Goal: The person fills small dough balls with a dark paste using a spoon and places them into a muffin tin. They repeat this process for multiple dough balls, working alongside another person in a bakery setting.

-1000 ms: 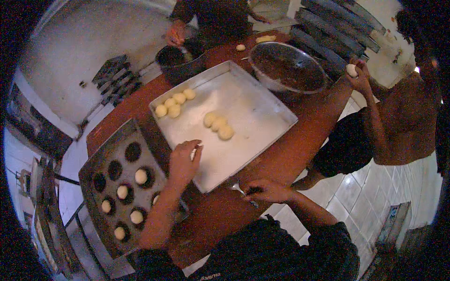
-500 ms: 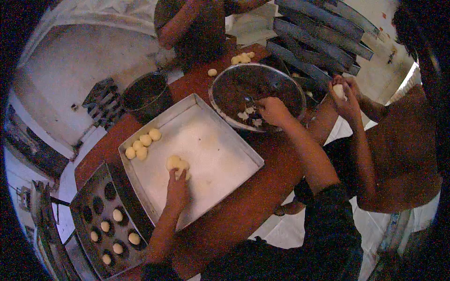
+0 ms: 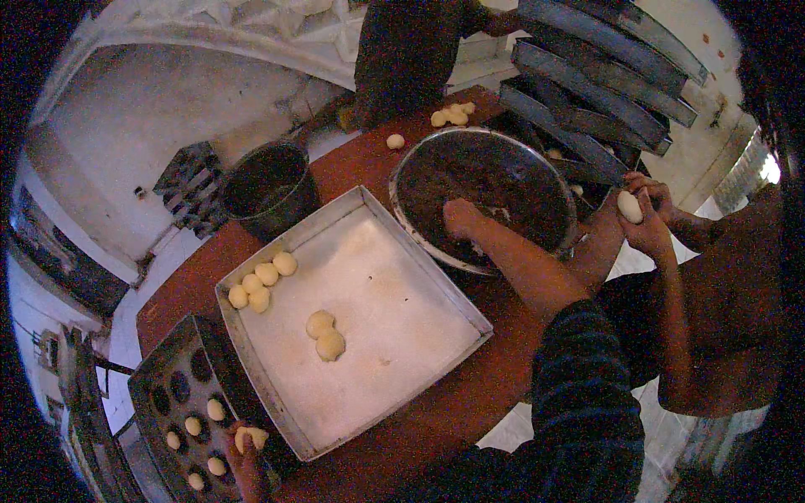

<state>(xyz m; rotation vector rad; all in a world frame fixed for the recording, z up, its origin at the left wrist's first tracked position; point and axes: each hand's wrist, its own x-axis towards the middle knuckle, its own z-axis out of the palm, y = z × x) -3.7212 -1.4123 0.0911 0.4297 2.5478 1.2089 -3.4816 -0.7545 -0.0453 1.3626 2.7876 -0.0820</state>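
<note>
Dough piece (image 3: 251, 438) rests in the left hand (image 3: 242, 461), fingers curled round it, above the muffin tray's (image 3: 155, 434) near side; its long axis lies crosswise, free end rightward. Right forearm slants up-left, right hand (image 3: 464, 221) dipped into the metal bowl (image 3: 503, 142); fingers hidden, grip impossible to tell.

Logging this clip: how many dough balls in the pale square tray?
7: five dough balls by the left corner of the tray, two touching near its middle. None seems hidden.
</note>
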